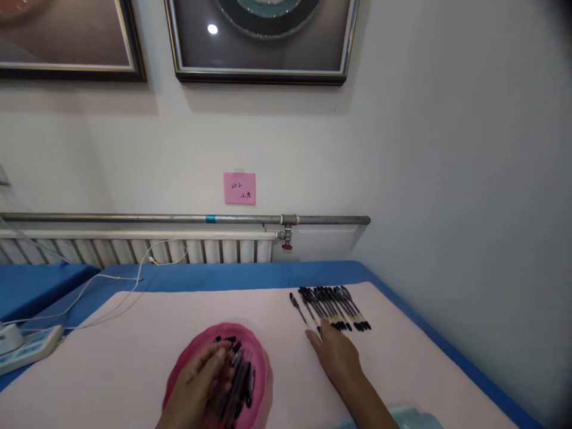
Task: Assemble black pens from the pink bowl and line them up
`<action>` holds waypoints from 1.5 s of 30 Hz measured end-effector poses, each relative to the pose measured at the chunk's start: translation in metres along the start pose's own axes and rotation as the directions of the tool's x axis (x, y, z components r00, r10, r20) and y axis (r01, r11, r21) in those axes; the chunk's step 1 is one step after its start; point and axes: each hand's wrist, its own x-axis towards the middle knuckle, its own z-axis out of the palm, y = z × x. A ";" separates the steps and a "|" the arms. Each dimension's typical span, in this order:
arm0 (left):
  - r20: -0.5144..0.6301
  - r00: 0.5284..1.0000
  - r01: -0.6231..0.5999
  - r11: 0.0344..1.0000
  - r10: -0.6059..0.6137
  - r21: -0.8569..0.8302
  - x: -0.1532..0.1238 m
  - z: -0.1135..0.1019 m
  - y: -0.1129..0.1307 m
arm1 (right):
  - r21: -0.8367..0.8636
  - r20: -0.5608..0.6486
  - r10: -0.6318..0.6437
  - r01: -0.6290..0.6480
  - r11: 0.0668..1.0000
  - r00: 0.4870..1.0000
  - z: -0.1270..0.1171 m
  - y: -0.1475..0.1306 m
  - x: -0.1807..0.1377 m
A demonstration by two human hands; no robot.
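Clearly, the row of black pens (333, 307) lies side by side just inside the far right corner of the pink cloth (134, 339), which covers the blue table (250, 274). One pen (298, 307) sits slightly apart at the row's left end, slanting from the far edge toward the right hand (337, 351). That hand's thumb and forefinger reach the near ends of the leftmost pens; whether they grip one, I cannot tell. Farther from the right edge, a pink plate (261, 360) holds loose pens (251, 384). Over it, the left hand (199, 378) curls its fingers among blurred pens, their grasp unclear.
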 end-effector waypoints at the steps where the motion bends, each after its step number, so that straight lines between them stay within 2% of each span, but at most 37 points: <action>1: 0.019 1.000 0.000 1.000 0.000 0.000 0.001 -0.001 0.000 | -0.007 -0.025 -0.037 0.037 0.999 0.999 -0.001 -0.001 -0.001; 5: 0.020 1.000 0.014 1.000 -0.014 0.027 0.001 -0.003 0.000 | -0.056 -0.091 -0.155 0.151 0.987 0.984 0.007 -0.005 0.000; 11: -0.023 0.999 0.031 0.998 -0.030 0.050 -0.002 -0.001 -0.001 | -0.092 -0.096 -0.122 0.113 0.989 0.988 0.022 0.000 0.006; 17: -0.018 1.000 -0.009 0.997 0.010 0.074 0.000 0.000 -0.002 | -0.091 -0.111 -0.105 0.095 0.991 0.988 0.016 0.000 0.006; 20: -0.023 1.000 0.000 0.999 0.001 0.051 -0.001 -0.004 0.004 | -0.072 -0.116 -0.103 0.095 0.993 0.988 0.014 0.000 0.006; 26: -0.105 0.982 -0.147 0.982 0.160 0.121 0.000 -0.023 0.032 | 0.054 -0.117 -0.121 0.128 0.990 0.986 0.005 -0.004 0.006; 30: -0.115 0.958 -0.222 0.931 0.264 0.292 0.002 -0.032 0.039 | 0.226 -0.088 -0.189 0.205 0.952 0.978 -0.003 -0.016 -0.003; 34: -0.051 0.949 -0.226 0.784 0.311 0.578 0.003 -0.036 0.039 | 0.362 0.007 -0.297 0.275 0.891 0.955 -0.005 -0.029 -0.017; 38: -0.001 0.914 -0.211 0.476 0.406 0.854 0.002 -0.038 0.039 | 0.421 0.066 -0.349 0.291 0.859 0.935 -0.003 -0.033 -0.021; 41: 0.052 0.922 -0.163 0.263 0.384 0.951 0.002 -0.038 0.038 | 0.442 0.082 -0.358 0.288 0.850 0.930 -0.001 -0.031 -0.018; 45: 0.120 0.925 -0.170 0.108 0.361 0.980 0.002 -0.033 0.032 | 0.441 0.095 -0.367 0.291 0.849 0.925 0.000 -0.030 -0.016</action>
